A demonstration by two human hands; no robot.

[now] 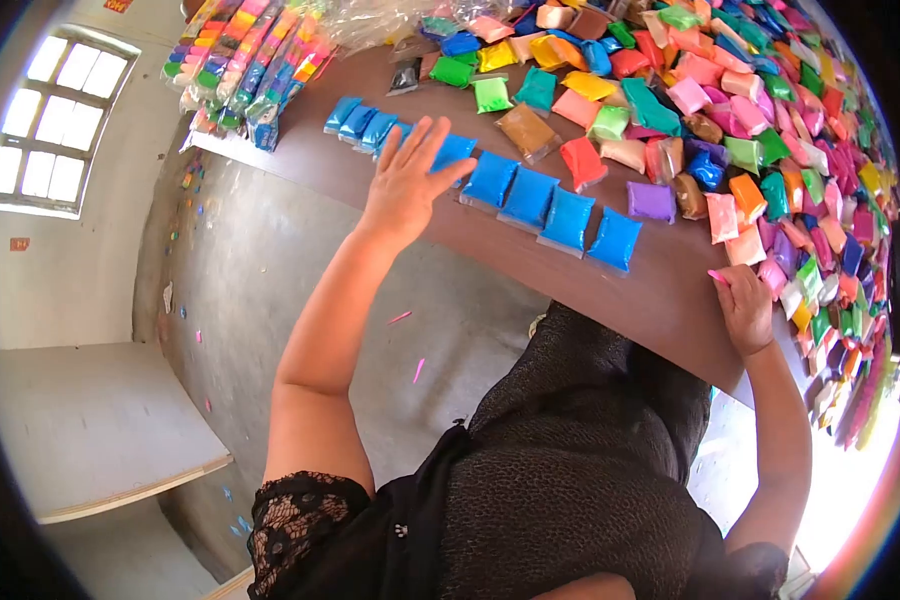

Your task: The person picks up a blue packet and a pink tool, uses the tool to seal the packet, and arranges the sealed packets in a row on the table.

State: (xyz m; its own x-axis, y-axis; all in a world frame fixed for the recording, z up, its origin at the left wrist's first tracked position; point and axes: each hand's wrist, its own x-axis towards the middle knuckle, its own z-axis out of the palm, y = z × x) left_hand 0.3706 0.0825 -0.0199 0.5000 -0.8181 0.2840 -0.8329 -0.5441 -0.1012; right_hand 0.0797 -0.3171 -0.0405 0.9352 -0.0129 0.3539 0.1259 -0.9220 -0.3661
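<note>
A row of blue clay packets point(530, 198) lies along the near edge of the brown table point(660, 290). My left hand point(408, 180) hovers flat over the left part of that row, fingers spread, covering one packet. Near the table's right front edge, my right hand point(745, 305) is curled with a small pink piece point(718, 276) at its fingertips. Just beyond that hand lies the pile of mixed coloured packets point(770, 150).
Bundles of multicoloured packet strips point(245, 65) lie at the table's far left. A window point(55, 120) is on the left wall. A pale bench point(90, 430) stands on the concrete floor, which has small coloured scraps on it.
</note>
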